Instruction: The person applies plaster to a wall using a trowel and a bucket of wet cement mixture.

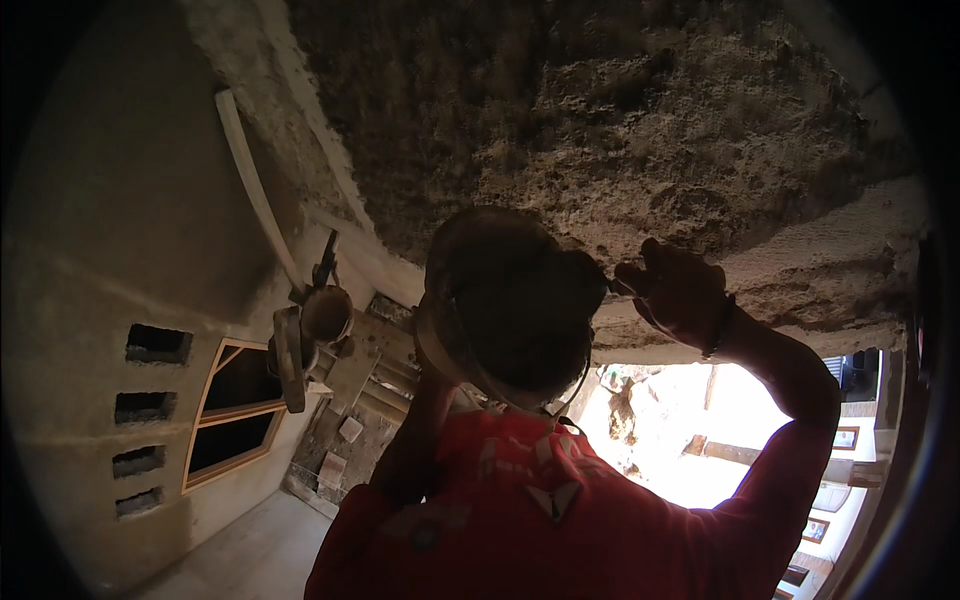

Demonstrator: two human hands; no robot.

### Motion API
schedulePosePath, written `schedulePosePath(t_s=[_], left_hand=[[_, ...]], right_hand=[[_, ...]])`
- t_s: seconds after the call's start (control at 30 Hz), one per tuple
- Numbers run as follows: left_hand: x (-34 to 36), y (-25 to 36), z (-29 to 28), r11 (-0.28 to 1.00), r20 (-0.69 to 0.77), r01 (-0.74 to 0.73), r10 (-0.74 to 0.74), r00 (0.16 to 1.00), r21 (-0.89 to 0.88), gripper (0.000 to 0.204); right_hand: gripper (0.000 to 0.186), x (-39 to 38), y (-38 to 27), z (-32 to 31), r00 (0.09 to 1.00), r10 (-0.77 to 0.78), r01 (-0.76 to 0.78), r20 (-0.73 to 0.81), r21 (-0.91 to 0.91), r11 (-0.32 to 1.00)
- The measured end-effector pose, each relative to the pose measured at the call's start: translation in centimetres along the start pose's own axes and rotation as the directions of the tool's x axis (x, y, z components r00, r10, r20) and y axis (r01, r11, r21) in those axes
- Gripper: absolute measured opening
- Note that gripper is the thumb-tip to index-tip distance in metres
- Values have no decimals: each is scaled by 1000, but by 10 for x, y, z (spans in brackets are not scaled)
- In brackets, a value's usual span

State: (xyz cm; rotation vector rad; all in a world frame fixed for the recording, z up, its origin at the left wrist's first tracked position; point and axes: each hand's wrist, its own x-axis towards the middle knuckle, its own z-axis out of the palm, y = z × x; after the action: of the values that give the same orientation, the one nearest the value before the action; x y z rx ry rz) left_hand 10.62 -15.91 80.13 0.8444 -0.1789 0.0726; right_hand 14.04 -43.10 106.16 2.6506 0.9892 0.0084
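Note:
In front of my red shirt (520, 490), a dark bucket (500, 300) is held up, its thin wire handle hanging at its side. My left hand (437, 375) is at the bucket's lower left side, mostly hidden in shadow and behind it. To the right, my right hand (682, 290) is raised with a bent elbow and closed fingers, a band round the wrist. It grips what looks like a trowel (612, 288), with a short shank toward the bucket; a dark lump there hides the blade. Behind both hands spreads a rough, patchily plastered surface (640, 130).
At left stand a wooden window frame (237, 410) and several rectangular wall openings (150, 407). A long pale batten (258, 190) leads to a round pan (327, 314) and a wooden board (289, 358). Behind my right arm is a bright opening (660, 440).

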Motion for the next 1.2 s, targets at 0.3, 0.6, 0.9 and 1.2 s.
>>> schedulePosePath(t_s=[0.3,0.6,0.9,1.2], left_hand=[[-8,-37,-25,933,118,99,-61,991,-346,66],[-8,-58,-69,471,98,250,-324,941,-846,70],[-8,-46,-68,478,111,258,-312,943,-840,69],[-10,-43,-73,591,-15,207,-348,937,-780,69]], right_hand=[[22,18,-34,96,918,92,-226,385,318,921],[23,15,-56,123,983,-87,-3,160,489,872],[25,16,-50,88,994,46,28,-97,647,762],[30,20,-42,126,985,78,31,-155,600,799]])
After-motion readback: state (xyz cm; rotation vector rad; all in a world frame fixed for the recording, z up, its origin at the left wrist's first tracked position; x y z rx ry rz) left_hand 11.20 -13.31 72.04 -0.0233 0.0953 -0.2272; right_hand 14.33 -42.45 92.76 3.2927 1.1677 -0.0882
